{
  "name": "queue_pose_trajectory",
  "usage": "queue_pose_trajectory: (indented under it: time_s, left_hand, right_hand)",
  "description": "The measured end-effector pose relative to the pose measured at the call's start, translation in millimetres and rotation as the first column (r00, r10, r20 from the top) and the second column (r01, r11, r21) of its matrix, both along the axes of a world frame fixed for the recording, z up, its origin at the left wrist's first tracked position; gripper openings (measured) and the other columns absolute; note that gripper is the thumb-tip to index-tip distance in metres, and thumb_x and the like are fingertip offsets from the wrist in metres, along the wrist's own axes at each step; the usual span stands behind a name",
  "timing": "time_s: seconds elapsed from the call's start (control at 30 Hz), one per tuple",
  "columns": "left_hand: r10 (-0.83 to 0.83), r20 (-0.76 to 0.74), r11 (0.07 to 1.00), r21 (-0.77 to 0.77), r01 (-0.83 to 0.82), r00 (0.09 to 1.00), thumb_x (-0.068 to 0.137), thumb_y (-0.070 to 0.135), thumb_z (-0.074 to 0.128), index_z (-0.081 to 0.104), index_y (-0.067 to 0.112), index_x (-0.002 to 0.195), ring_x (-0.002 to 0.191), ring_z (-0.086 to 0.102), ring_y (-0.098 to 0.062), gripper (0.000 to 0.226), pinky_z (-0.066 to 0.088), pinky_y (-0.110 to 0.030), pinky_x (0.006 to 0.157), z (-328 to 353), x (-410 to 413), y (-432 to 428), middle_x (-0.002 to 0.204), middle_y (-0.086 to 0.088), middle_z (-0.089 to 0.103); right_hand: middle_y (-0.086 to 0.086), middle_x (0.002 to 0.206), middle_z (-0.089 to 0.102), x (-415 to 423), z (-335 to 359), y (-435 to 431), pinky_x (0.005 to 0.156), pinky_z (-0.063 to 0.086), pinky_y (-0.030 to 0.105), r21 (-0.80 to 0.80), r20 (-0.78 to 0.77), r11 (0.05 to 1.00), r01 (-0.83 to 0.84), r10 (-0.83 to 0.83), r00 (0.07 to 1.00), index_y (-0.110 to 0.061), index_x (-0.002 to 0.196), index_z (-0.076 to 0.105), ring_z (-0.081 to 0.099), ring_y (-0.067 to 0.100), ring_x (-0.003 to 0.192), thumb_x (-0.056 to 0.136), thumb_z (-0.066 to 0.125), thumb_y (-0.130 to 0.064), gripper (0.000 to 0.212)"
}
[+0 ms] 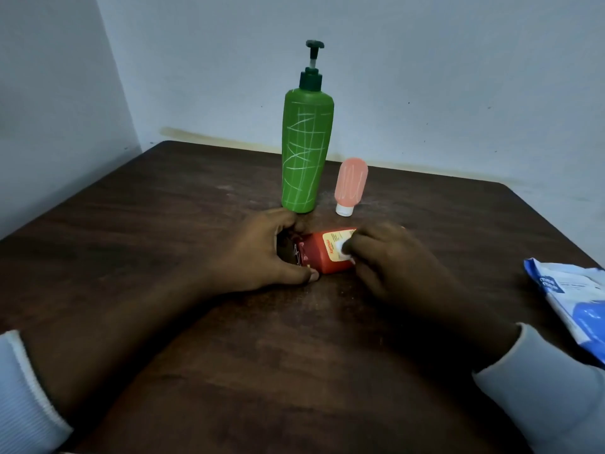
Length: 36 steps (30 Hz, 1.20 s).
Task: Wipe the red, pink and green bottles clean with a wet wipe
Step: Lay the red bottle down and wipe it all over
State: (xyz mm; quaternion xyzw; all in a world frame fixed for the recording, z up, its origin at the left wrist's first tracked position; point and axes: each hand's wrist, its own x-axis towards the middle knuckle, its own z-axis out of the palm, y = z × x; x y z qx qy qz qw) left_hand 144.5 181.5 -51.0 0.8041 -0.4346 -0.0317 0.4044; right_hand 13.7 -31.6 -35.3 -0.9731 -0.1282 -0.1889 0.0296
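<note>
Red plastic lies between both hands: the red bottle (327, 253) rests on its side near the middle of the dark wooden bench (163, 208), its yellow label facing up and its dark cap end turned toward the left. The left hand (262, 253) has its grip curled around that cap end, thumb low against the bench and fingers wrapped over the top, so it is grasping the bottle and pinning it in place. The right hand (389, 257) has its grip clenched on a small wad of white wet wipe (343, 252), which is pressed onto the label at the bottle's right end; only a little of the wipe shows past the fingertips. Both forearms reach in from the bottom corners, each ending in a pale ribbed sleeve (29, 388). Just behind the left hand stands the green bottle (306, 155), tall and upright, with a dark green pump on top and pale scribbled lines crossing its body. Near it on the right, the pink bottle (350, 185) stands on its white cap, leaning slightly, with faint pale marks on its side. It is apart from the green one and from the hands. At the right edge of the bench, well apart from the bottles, lies a blue and white wipes pack (569, 299), partly cut off by the frame. Pale blue walls meet in a corner behind the bench.
</note>
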Motion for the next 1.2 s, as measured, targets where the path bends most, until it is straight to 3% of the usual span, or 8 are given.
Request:
queue_pose_trajectory:
  time_s: [0.17, 0.27, 0.4, 0.6, 0.7, 0.83, 0.97, 1.2]
  left_hand:
    - [-0.03, -0.024, 0.999, -0.029, 0.029, 0.999, 0.06, 0.04, 0.098, 0.068, 0.028, 0.1, 0.093, 0.067, -0.008, 0.051, 0.061, -0.042, 0.079, -0.6, -1.3, -0.5, 0.103, 0.009, 0.069]
    - [-0.043, -0.039, 0.998, -0.05, 0.041, 0.998, 0.061, 0.037, 0.098, 0.067, 0.027, 0.104, 0.1, 0.066, -0.007, 0.054, 0.061, -0.04, 0.082, -1.8, -2.0, -1.3, 0.108, 0.01, 0.067]
    - [-0.044, 0.008, 0.994, -0.1, 0.044, 0.999, 0.059, 0.028, 0.099, 0.067, 0.019, 0.107, 0.096, 0.065, -0.009, 0.058, 0.058, -0.035, 0.08, -3.0, -4.6, -3.4, 0.106, 0.005, 0.067]
    - [-0.064, 0.027, 0.99, -0.121, 0.067, 0.998, 0.06, 0.018, 0.099, 0.068, 0.012, 0.112, 0.099, 0.061, 0.004, 0.061, 0.05, -0.009, 0.076, -1.4, -9.1, -3.1, 0.108, 0.011, 0.064]
    - [-0.059, 0.02, 0.99, -0.125, 0.061, 0.998, 0.06, 0.018, 0.099, 0.068, 0.015, 0.112, 0.1, 0.062, -0.001, 0.061, 0.051, -0.011, 0.077, -0.7, -10.2, -2.3, 0.108, 0.014, 0.065]
    - [-0.042, 0.009, 0.992, -0.122, 0.043, 0.999, 0.059, 0.019, 0.099, 0.069, 0.018, 0.11, 0.097, 0.061, 0.0, 0.06, 0.05, -0.01, 0.075, 1.5, -11.4, -1.9, 0.104, 0.018, 0.066]
    - [-0.028, 0.037, 0.995, -0.1, 0.031, 0.999, 0.059, 0.026, 0.099, 0.068, 0.024, 0.109, 0.097, 0.061, -0.004, 0.059, 0.053, -0.015, 0.077, 3.4, -12.9, -2.0, 0.105, 0.016, 0.066]
    - [-0.036, 0.024, 0.994, -0.099, 0.038, 0.999, 0.058, 0.022, 0.099, 0.068, 0.017, 0.108, 0.099, 0.06, -0.002, 0.059, 0.05, -0.012, 0.079, 4.0, -14.2, -1.7, 0.105, 0.025, 0.066]
  right_hand:
    - [0.006, 0.109, 0.066, 8.3, 3.5, 12.3, 0.081, 0.045, 0.032, 0.022, 0.019, 0.999, -0.035, 0.035, 0.999, -0.013, 0.112, 0.068, 0.058, 0.022, 0.097, 0.093, 0.057, -0.012, 0.022]
    - [0.005, 0.112, 0.064, -4.0, 4.4, -4.6, 0.081, 0.047, 0.031, 0.027, 0.03, 0.996, 0.08, -0.081, 0.996, -0.015, 0.111, 0.067, 0.058, 0.022, 0.102, 0.093, 0.059, -0.017, 0.02]
    - [0.007, 0.103, 0.065, -8.4, 2.1, 16.6, 0.078, 0.047, 0.035, -0.024, -0.011, 0.998, -0.066, 0.065, 0.998, -0.01, 0.106, 0.068, 0.058, 0.024, 0.091, 0.087, 0.058, -0.011, 0.022]
    - [0.01, 0.109, 0.066, -14.4, 5.9, -0.4, 0.079, 0.056, 0.042, 0.029, 0.07, 0.993, 0.114, -0.116, 0.991, -0.011, 0.107, 0.067, 0.062, 0.026, 0.097, 0.09, 0.062, -0.014, 0.018]
    - [0.011, 0.108, 0.067, -12.4, 1.8, 10.4, 0.078, 0.053, 0.038, -0.05, 0.04, 0.999, 0.002, 0.0, 0.999, -0.009, 0.111, 0.068, 0.061, 0.025, 0.094, 0.088, 0.063, -0.013, 0.024]
    - [0.007, 0.12, 0.064, -7.7, 7.8, -8.8, 0.085, 0.04, 0.026, 0.122, 0.077, 0.977, 0.176, -0.186, 0.98, -0.013, 0.122, 0.065, 0.056, 0.022, 0.108, 0.095, 0.06, -0.018, 0.028]
    - [0.008, 0.117, 0.064, -16.4, 3.1, 2.1, 0.086, 0.044, 0.029, 0.059, 0.022, 0.995, 0.086, -0.088, 0.996, -0.012, 0.122, 0.065, 0.057, 0.022, 0.108, 0.093, 0.062, -0.018, 0.029]
    - [0.007, 0.112, 0.061, -19.2, 4.3, -5.8, 0.079, 0.047, 0.03, 0.109, 0.048, 0.966, 0.233, -0.239, 0.97, -0.012, 0.117, 0.063, 0.056, 0.02, 0.1, 0.092, 0.062, -0.018, 0.026]
